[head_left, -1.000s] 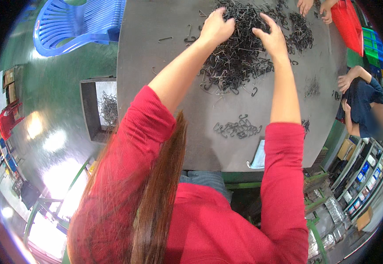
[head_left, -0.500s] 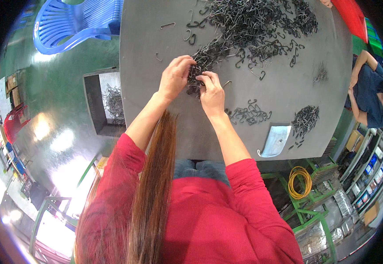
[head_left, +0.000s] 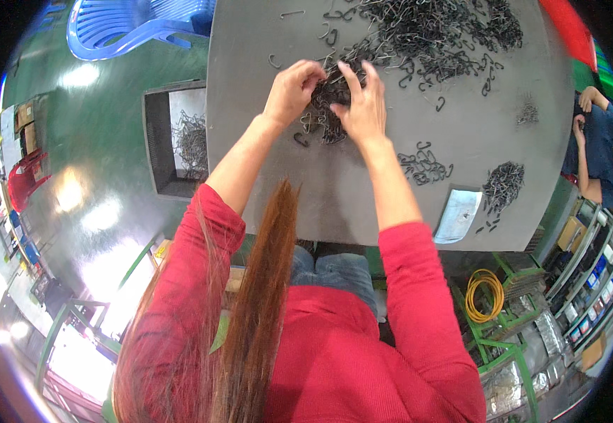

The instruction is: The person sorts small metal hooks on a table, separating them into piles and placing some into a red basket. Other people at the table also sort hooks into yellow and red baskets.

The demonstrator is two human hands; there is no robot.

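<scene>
I see a small cluster of dark wire hooks (head_left: pixel 425 166) lying near the worktop (head_left: pixel 264 169) front edge. Beyond it, my left hand (head_left: pixel 294 90) is curled, fingers clenched on a tangled clump of hooks (head_left: pixel 329 106). My right hand (head_left: pixel 364 106) presses the same clump, fingers half spread. The large hook pile (head_left: pixel 433 39) covers the far edge.

A red, finely ribbed top (head_left: pixel 335 352) with sleeves pushed up near the elbows — long reddish-brown hair (head_left: pixel 261 296) hanging in front — probably blue jeans (head_left: pixel 331 271) below.
</scene>
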